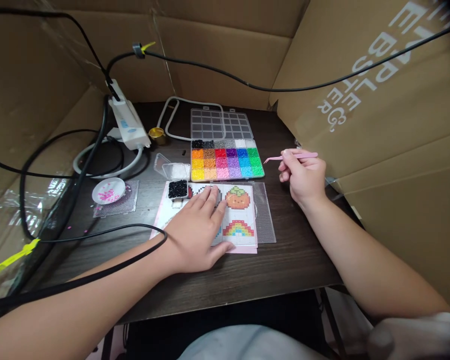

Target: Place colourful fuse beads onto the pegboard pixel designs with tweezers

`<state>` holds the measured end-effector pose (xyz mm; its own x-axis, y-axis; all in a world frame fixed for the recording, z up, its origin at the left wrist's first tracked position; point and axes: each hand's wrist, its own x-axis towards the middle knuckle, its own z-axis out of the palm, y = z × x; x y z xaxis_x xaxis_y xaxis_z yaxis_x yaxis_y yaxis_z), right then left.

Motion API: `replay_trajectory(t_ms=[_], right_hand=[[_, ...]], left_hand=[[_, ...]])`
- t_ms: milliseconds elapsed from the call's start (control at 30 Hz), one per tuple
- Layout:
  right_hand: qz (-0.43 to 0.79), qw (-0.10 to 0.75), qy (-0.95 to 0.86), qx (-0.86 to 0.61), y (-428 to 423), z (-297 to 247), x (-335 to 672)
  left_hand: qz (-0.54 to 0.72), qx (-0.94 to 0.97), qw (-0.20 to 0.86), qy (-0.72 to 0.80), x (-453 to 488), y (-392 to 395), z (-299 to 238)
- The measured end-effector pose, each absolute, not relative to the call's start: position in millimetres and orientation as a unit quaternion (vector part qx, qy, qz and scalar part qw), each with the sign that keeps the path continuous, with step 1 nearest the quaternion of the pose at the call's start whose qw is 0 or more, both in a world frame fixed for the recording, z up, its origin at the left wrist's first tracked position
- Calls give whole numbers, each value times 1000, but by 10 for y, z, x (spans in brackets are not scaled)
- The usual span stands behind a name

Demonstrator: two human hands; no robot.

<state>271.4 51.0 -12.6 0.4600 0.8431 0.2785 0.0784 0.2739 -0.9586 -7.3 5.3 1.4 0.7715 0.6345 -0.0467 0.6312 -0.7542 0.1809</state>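
Note:
My left hand [198, 230] lies flat, fingers stretched, on a pattern sheet [240, 241] printed with small pixel pictures, among them an orange fruit and a rainbow. It covers part of the sheet. In my right hand [303, 175] is a pair of pink tweezers [303, 155], tips pointing left beside the bead box [225, 159], whose compartments hold beads sorted by colour. A small tray of black beads [178, 189] sits at the sheet's upper left, near my left fingertips. Under the sheet's right side a clear pegboard [267, 220] sticks out.
A white dish [108, 191] of pink beads rests on another pegboard [132, 197] at left. A small box of white beads [178, 171] adjoins the bead box. Behind stand a gold cup [157, 135] and power strip [128, 120]. A black cable [135, 257] crosses my left forearm.

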Motion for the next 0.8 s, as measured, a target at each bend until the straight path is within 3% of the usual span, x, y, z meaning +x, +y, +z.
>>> replay_trajectory(t_ms=[800], right_hand=[[297, 661, -436, -534, 531, -214, 2781]], left_hand=[[1, 921, 125, 369, -14, -62, 142]])
